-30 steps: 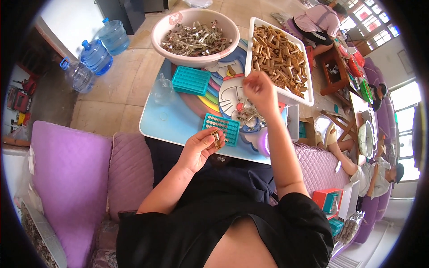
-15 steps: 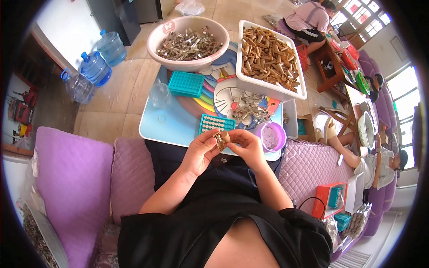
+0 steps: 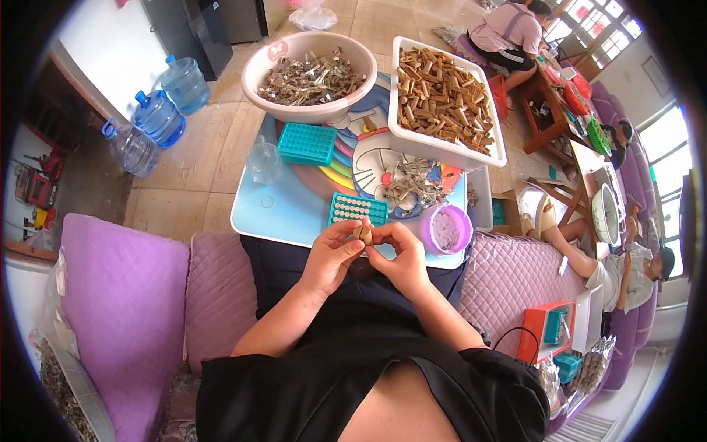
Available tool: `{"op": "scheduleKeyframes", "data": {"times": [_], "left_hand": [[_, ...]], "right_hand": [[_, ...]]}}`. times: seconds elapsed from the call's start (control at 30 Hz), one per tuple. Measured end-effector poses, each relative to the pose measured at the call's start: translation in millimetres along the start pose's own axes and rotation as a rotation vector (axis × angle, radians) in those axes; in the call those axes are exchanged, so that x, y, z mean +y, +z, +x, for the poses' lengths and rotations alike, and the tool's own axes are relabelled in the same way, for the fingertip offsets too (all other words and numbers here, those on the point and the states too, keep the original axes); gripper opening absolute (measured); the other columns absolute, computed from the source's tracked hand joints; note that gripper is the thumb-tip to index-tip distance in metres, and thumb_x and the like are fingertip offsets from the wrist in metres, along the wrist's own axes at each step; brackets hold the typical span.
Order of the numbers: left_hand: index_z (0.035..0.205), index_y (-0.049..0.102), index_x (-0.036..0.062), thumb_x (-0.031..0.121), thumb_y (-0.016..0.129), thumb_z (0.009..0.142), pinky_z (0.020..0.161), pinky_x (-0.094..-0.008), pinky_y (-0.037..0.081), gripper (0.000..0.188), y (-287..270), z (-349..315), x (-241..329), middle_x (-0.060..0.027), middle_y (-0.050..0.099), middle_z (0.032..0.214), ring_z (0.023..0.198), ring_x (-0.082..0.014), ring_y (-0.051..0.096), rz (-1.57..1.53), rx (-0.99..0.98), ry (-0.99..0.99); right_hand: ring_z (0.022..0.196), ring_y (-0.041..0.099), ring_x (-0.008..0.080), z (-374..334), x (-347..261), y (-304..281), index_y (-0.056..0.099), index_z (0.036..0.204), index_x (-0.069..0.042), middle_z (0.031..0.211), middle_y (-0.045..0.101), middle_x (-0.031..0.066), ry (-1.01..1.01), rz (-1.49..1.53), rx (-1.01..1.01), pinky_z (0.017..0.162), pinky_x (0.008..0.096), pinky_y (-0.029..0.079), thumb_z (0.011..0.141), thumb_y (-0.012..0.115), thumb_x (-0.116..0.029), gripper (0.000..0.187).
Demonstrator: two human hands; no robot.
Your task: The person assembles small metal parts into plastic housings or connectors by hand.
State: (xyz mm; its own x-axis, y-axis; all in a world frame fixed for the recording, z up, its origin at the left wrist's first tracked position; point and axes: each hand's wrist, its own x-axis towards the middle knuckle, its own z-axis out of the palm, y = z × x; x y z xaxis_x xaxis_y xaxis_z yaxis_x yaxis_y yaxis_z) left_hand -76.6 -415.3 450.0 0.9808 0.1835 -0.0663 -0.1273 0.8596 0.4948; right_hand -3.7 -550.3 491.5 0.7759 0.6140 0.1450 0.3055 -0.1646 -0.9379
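Observation:
Just in front of the low table, my left hand (image 3: 331, 256) and my right hand (image 3: 401, 255) meet around a small brown casing (image 3: 363, 234). Fingertips of both hands pinch it, and any part inside it is hidden. Right beyond the fingers lies a teal tray (image 3: 359, 208) with rows of small round white pieces in its holes. A purple tub (image 3: 446, 229) holding small whitish pieces stands to the right of my right hand. Behind the tub, small metal parts (image 3: 412, 183) lie in a loose heap.
On the cartoon-printed table (image 3: 250, 217) stand a pinkish basin (image 3: 309, 114) of metal parts, a white bin (image 3: 445, 153) of brown casings, another teal tray (image 3: 306, 144) and a clear plastic container (image 3: 263, 160). Water jugs (image 3: 158, 119) are at left. Two people sit at right.
The metallic part seen in my left fingers no longer shows. The brown casing, earlier in my right fingers, is now between both hands, slightly lower. The view has shifted a little.

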Motion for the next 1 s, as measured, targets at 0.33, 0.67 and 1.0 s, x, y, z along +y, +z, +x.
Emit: {"op": "scheduleKeyframes", "data": {"times": [0.33,0.67,1.0], "left_hand": [[0.12,0.048,-0.0025,0.002,0.056,0.088,0.097,-0.0316,0.043,0.033,19,-6,0,-0.0135,0.048,0.128,0.111,-0.0176,0.052,0.413,-0.078,0.168],[0.123,0.047,-0.0028,0.004,0.054,0.09,0.094,-0.0286,0.042,0.034,19,-8,-5,-0.0124,0.052,0.125,0.11,-0.0154,0.053,0.582,-0.024,0.243],[0.117,0.052,-0.0017,0.001,0.058,0.087,0.087,-0.0263,0.047,0.031,16,-7,6,-0.0098,0.059,0.115,0.101,-0.0136,0.057,0.775,-0.053,0.188]], "right_hand": [[0.082,0.06,0.0196,3,-9,0,0.058,0.096,0.001,0.092,0.059,0.0103,-0.114,-0.109,-0.017,0.073,0.0289,0.049,0.071,0.068,0.0,0.027],[0.09,0.055,0.0405,-7,0,14,0.052,0.105,0.002,0.099,0.054,0.0204,-0.137,-0.15,-0.087,0.074,0.0392,0.046,0.082,0.057,-0.004,0.025],[0.106,0.053,0.0332,-1,-1,-19,0.052,0.113,0.0,0.117,0.05,0.0176,-0.15,-0.133,-0.134,0.087,0.037,0.045,0.075,0.072,-0.019,0.046]]}}
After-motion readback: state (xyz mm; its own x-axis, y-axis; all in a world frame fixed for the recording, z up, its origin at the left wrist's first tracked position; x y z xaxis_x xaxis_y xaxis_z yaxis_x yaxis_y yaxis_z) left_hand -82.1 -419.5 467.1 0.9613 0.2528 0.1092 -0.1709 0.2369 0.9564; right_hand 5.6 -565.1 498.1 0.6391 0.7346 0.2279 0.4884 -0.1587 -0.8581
